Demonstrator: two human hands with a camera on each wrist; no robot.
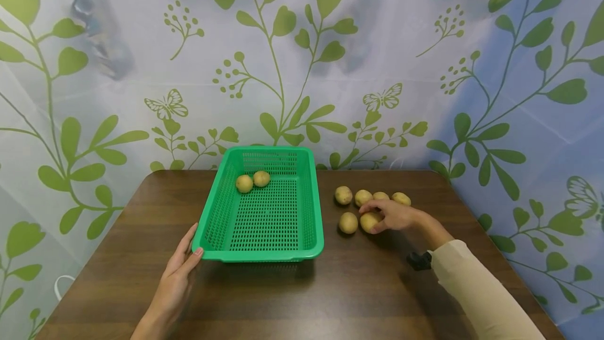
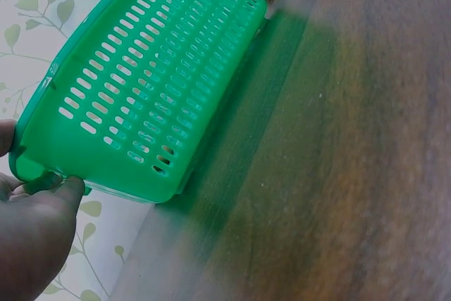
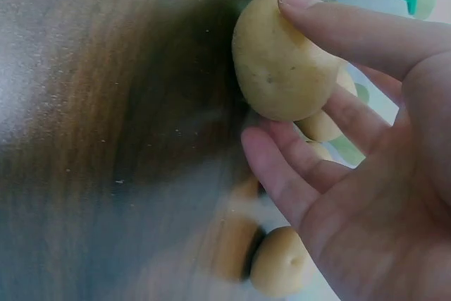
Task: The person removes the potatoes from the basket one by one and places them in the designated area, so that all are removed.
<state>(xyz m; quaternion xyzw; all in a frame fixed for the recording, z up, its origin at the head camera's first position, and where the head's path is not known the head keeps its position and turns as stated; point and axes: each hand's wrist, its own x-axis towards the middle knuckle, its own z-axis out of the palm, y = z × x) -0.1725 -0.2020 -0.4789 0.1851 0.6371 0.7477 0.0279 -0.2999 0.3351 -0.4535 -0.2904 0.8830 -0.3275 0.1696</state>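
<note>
A green plastic basket (image 1: 266, 255) with slotted sides stands on the table, and two potatoes (image 1: 244, 183) lie at its far left inside. My left hand (image 1: 176, 272) grips its near left corner, with thumb and fingers around the rim, as the left wrist view also shows on the basket wall (image 2: 134, 82). To the right of the basket, my right hand (image 1: 391, 215) holds a potato (image 3: 282, 61) between thumb and fingers, low over the table. Just left of it lies another potato (image 1: 348, 223). Behind these is a row of several potatoes (image 1: 343, 195).
The brown wooden table (image 1: 354, 287) ends at the back against a pale curtain (image 1: 292, 67) printed with green leaves and butterflies. A dark object (image 1: 419, 261) sits at the right sleeve's cuff. A white cord loop (image 1: 60, 286) shows past the table's left edge.
</note>
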